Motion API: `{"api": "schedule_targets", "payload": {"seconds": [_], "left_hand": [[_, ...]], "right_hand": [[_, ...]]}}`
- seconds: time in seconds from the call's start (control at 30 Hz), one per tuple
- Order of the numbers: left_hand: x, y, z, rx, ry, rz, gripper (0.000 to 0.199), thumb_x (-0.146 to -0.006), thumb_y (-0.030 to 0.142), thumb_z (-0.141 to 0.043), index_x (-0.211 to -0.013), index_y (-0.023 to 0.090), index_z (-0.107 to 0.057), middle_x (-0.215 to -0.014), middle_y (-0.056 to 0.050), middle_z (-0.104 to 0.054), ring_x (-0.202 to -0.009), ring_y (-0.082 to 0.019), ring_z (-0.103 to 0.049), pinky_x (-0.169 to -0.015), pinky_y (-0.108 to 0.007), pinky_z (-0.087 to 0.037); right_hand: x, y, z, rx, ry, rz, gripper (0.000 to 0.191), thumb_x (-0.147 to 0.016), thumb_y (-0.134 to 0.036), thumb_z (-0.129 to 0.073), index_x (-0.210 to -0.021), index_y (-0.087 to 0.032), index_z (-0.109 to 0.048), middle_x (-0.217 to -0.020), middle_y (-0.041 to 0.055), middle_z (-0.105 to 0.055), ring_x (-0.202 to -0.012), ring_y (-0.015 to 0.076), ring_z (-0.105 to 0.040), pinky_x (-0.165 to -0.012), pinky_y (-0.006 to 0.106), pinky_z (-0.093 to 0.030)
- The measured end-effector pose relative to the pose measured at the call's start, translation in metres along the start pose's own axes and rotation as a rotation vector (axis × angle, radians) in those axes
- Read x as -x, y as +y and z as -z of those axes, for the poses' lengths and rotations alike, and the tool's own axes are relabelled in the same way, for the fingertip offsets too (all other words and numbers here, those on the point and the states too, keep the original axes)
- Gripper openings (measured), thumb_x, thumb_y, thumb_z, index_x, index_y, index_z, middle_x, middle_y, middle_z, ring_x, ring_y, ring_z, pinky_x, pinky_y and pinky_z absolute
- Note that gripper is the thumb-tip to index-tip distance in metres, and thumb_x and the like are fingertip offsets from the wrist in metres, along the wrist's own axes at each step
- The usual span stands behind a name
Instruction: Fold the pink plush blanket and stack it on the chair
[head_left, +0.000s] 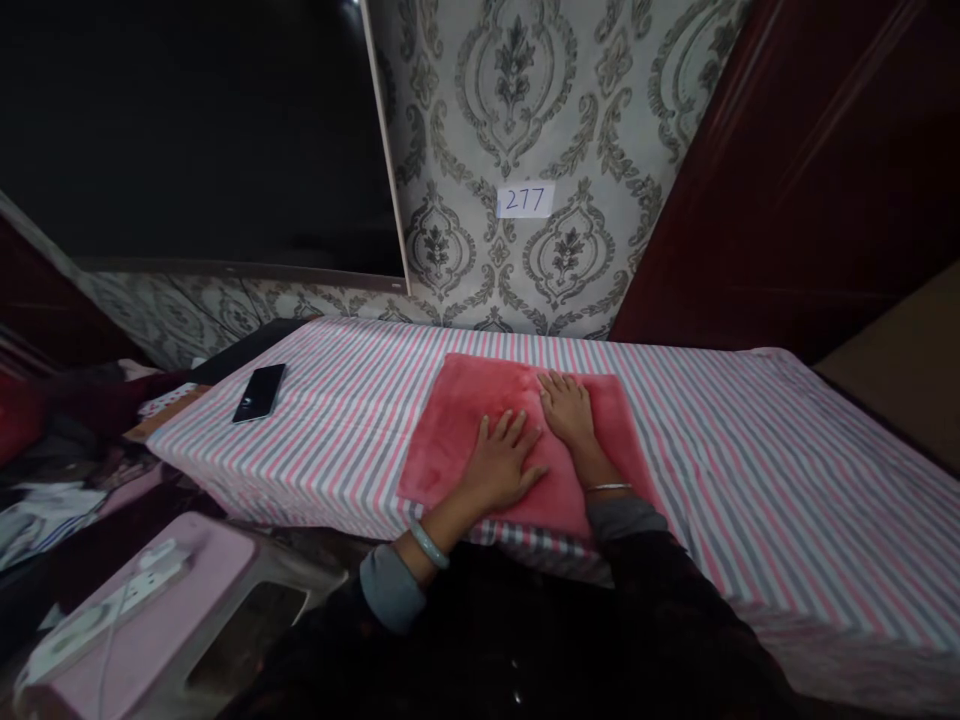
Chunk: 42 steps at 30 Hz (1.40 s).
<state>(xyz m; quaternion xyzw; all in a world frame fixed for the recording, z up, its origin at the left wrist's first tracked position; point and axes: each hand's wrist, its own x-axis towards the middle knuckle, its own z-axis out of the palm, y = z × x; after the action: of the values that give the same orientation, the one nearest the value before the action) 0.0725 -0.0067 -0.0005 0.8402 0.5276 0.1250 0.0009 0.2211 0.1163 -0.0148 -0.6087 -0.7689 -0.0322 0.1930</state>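
Note:
A red-pink plush cloth (442, 430) lies flat on a table covered by a striped pink, grey and white sheet (750, 430). My left hand (501, 465) rests on the cloth near its middle, palm down with the fingers spread. Further back and to the right, my right hand (568, 408) also lies palm down on it, fingers stretched out and slightly apart. Neither hand holds anything. The cloth's front edge reaches the table's front edge.
A black phone (259, 393) lies on the sheet at the left. A large screen (202, 140) hangs on the patterned wall. At the lower left, a power strip (112, 610) sits on a pink stool (202, 550); clothes (49, 515) are piled beyond it.

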Motion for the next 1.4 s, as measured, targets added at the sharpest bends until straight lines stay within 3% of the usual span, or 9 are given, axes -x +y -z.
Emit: {"api": "schedule_targets", "payload": {"seconds": [0.1, 0.37, 0.53, 0.7, 0.8, 0.9, 1.0, 1.13, 1.4], "left_hand": [[0.009, -0.013, -0.003, -0.023, 0.021, 0.041, 0.065, -0.098, 0.060, -0.034, -0.152, 0.024, -0.039, -0.162, -0.010, -0.030, -0.150, -0.034, -0.021, -0.120, -0.063, -0.015], [0.038, -0.068, 0.021, -0.176, 0.050, 0.312, 0.059, -0.100, 0.051, -0.037, -0.152, 0.024, -0.040, -0.161, -0.007, -0.032, -0.151, -0.033, -0.022, -0.119, -0.062, -0.020], [0.060, -0.089, 0.027, -0.153, 0.025, 0.469, 0.054, -0.102, 0.039, -0.031, -0.154, 0.026, -0.036, -0.162, -0.005, -0.030, -0.149, -0.034, -0.026, -0.117, -0.062, -0.027], [0.065, -0.079, 0.042, -0.162, 0.101, 0.431, 0.050, -0.101, 0.037, -0.033, -0.148, 0.024, -0.046, -0.163, -0.009, -0.027, -0.150, -0.035, -0.023, -0.117, -0.063, -0.025], [0.057, -0.061, 0.043, -0.160, 0.164, 0.299, 0.050, -0.101, 0.032, -0.032, -0.148, 0.020, -0.046, -0.162, -0.011, -0.031, -0.151, -0.031, -0.023, -0.120, -0.059, -0.022], [0.048, -0.048, 0.032, -0.156, 0.157, 0.205, 0.051, -0.100, 0.028, -0.034, -0.148, 0.018, -0.045, -0.160, -0.012, -0.034, -0.150, -0.030, -0.026, -0.120, -0.059, -0.020], [0.043, -0.046, 0.016, -0.183, 0.122, 0.194, 0.051, -0.099, 0.032, -0.037, -0.147, 0.018, -0.047, -0.158, -0.013, -0.037, -0.148, -0.034, -0.028, -0.118, -0.065, -0.017], [0.048, -0.052, 0.008, -0.202, 0.121, 0.196, 0.052, -0.100, 0.038, -0.037, -0.149, 0.020, -0.046, -0.158, -0.012, -0.038, -0.148, -0.035, -0.029, -0.117, -0.065, -0.019], [0.053, -0.057, 0.011, -0.192, 0.148, 0.192, 0.056, -0.100, 0.042, -0.038, -0.149, 0.017, -0.044, -0.158, -0.012, -0.038, -0.148, -0.034, -0.030, -0.119, -0.061, -0.020]], "right_hand": [[-0.001, 0.001, -0.001, 0.009, -0.001, 0.000, 0.051, -0.102, -0.030, -0.026, -0.146, -0.021, -0.048, -0.156, 0.0064, -0.043, -0.141, 0.0288, -0.036, -0.114, 0.052, -0.029], [-0.001, 0.002, -0.004, 0.035, -0.018, -0.011, 0.050, -0.102, -0.031, -0.027, -0.148, -0.025, -0.047, -0.157, 0.0049, -0.042, -0.142, 0.0276, -0.036, -0.114, 0.050, -0.030], [-0.004, 0.003, 0.002, -0.006, -0.070, -0.031, 0.051, -0.102, -0.032, -0.025, -0.149, -0.024, -0.045, -0.158, 0.0049, -0.040, -0.144, 0.0276, -0.033, -0.116, 0.051, -0.026], [0.003, -0.016, 0.030, -0.038, -0.132, -0.094, 0.053, -0.103, -0.035, -0.023, -0.151, -0.021, -0.041, -0.159, 0.0099, -0.038, -0.145, 0.0286, -0.033, -0.115, 0.052, -0.026], [0.035, -0.047, 0.043, -0.035, -0.049, 0.053, 0.053, -0.103, -0.035, -0.025, -0.152, -0.021, -0.038, -0.160, 0.0106, -0.036, -0.146, 0.0279, -0.030, -0.117, 0.053, -0.021], [0.076, -0.078, 0.039, -0.058, -0.073, 0.206, 0.054, -0.101, -0.034, -0.031, -0.152, -0.020, -0.040, -0.161, 0.0104, -0.033, -0.148, 0.0276, -0.027, -0.117, 0.050, -0.022], [0.105, -0.091, 0.028, -0.049, -0.118, 0.212, 0.053, -0.101, -0.035, -0.034, -0.152, -0.021, -0.040, -0.161, 0.0088, -0.033, -0.149, 0.0271, -0.026, -0.118, 0.052, -0.018], [0.117, -0.070, 0.027, 0.000, -0.102, 0.158, 0.054, -0.101, -0.042, -0.036, -0.152, -0.025, -0.040, -0.161, 0.0062, -0.033, -0.149, 0.0271, -0.025, -0.119, 0.052, -0.017], [0.146, 0.015, 0.038, 0.170, -0.001, -0.126, 0.052, -0.102, -0.039, -0.030, -0.150, -0.022, -0.043, -0.160, 0.0086, -0.036, -0.147, 0.0302, -0.030, -0.114, 0.055, -0.027]]}}
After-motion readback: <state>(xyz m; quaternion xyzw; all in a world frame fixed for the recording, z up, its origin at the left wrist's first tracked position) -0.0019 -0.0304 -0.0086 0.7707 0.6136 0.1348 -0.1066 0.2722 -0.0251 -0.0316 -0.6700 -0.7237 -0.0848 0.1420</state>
